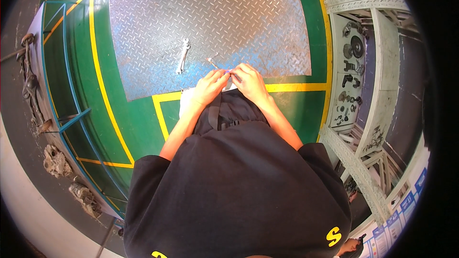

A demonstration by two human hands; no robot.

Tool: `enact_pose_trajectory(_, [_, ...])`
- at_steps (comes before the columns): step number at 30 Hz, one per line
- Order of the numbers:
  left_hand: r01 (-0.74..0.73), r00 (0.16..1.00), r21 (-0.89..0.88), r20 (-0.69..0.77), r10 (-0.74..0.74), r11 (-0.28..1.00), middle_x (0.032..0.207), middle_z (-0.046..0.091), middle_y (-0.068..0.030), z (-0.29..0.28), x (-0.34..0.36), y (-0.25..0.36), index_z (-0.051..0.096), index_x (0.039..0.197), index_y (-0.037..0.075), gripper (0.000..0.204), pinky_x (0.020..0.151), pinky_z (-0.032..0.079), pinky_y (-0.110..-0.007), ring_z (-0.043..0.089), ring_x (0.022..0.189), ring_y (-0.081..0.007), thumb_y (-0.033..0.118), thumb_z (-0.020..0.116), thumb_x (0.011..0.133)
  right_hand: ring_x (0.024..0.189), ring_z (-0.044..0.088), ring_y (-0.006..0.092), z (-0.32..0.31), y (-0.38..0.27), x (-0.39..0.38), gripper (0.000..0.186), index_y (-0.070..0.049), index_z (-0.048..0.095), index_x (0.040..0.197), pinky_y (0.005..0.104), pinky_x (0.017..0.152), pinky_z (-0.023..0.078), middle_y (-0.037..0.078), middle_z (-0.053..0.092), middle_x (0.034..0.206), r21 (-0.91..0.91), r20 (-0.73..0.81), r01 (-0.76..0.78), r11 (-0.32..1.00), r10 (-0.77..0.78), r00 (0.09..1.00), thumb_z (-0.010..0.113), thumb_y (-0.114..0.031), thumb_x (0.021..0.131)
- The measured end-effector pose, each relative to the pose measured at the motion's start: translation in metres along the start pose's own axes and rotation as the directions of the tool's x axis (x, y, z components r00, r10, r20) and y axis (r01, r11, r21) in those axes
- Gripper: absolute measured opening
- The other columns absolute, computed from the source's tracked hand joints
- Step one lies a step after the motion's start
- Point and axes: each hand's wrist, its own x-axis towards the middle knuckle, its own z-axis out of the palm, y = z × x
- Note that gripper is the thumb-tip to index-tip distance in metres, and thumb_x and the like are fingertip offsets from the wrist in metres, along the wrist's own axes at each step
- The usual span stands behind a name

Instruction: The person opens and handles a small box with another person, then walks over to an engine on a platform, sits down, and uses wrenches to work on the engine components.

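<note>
My left hand (211, 85) and my right hand (247, 80) meet at the front edge of a diamond-pattern steel plate (210, 5), both closed in a pinch around a small blue item (228, 72), too small to name. A pale strip hangs just below it between my hands. On the plate, left of my hands, lies a silver double-ended wrench (182, 55). A small metal piece (213, 60), unclear in shape, lies just beyond my fingers. Below my hands are black clothing and a dark strap.
A green floor (136, 124) with yellow lines surrounds the plate. At the left are blue metal frames, a bench with rusty chain-like parts (29, 81) and cast metal parts (57, 161). At the right stands pale steel shelving (385, 91) beside a panel holding several black mechanical parts (355, 48).
</note>
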Motion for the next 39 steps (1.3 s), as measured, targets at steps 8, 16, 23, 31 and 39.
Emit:
enact_pose_trajectory(8, [-0.014,0.999,-0.022,0.032,0.014,1.000,0.104,0.062,-0.0078,-0.003,-0.002,0.003,0.061,0.107,0.007,0.036,0.070,0.055,-0.033,0.063,0.089,-0.0238,0.008,0.070,0.072,0.082,0.060,0.0341,-0.001,0.013,0.010,0.012,-0.001,0.061,0.081,0.0411,0.071,0.049,0.014,0.061,0.081,0.047,0.254,-0.118,0.992,0.103,0.962,0.066,-0.010,0.074])
enact_pose_trajectory(16, [-0.004,1.000,-0.063,0.002,0.004,0.998,0.100,0.064,-0.0067,-0.001,-0.003,0.006,0.063,0.104,0.009,0.030,0.069,0.054,-0.033,0.063,0.085,-0.0236,0.009,0.069,0.074,0.079,0.059,0.0349,-0.005,0.013,0.012,0.013,-0.001,0.057,0.079,0.0426,0.070,0.048,0.015,0.060,0.079,0.046,0.324,-0.060,0.997,0.042,0.945,0.065,-0.009,0.073])
enact_pose_trajectory(23, [0.218,0.964,-0.259,-0.096,-0.250,0.941,0.094,0.066,-0.0096,-0.004,-0.002,0.012,0.066,0.097,0.006,0.022,0.068,0.053,-0.035,0.066,0.079,-0.0270,0.008,0.071,0.076,0.075,0.059,0.0327,-0.004,0.011,0.006,0.016,-0.002,0.054,0.083,0.0404,0.065,0.049,0.013,0.056,0.079,0.196,0.202,0.015,0.981,-0.055,0.978,0.065,-0.002,0.071])
enact_pose_trajectory(31, [0.293,0.943,-0.303,-0.062,-0.326,0.907,0.093,0.067,-0.0094,-0.004,-0.002,0.013,0.066,0.097,0.005,0.022,0.068,0.054,-0.034,0.067,0.078,-0.0272,0.009,0.072,0.076,0.074,0.063,0.0256,-0.007,0.006,0.005,0.014,0.000,0.056,0.086,0.0324,0.066,0.051,0.011,0.058,0.083,0.208,0.150,0.026,0.978,-0.058,0.987,0.064,0.002,0.075])
enact_pose_trajectory(39, [0.146,0.981,-0.281,-0.083,-0.175,0.949,0.097,0.066,-0.0080,-0.005,-0.004,0.012,0.066,0.097,0.008,0.021,0.071,0.053,-0.035,0.065,0.084,-0.0270,0.008,0.071,0.077,0.084,0.063,0.0254,-0.030,0.018,0.020,0.011,-0.002,0.065,0.088,0.0348,0.074,0.051,0.008,0.065,0.088,0.011,0.272,0.343,0.939,-0.333,0.903,0.066,-0.010,0.080])
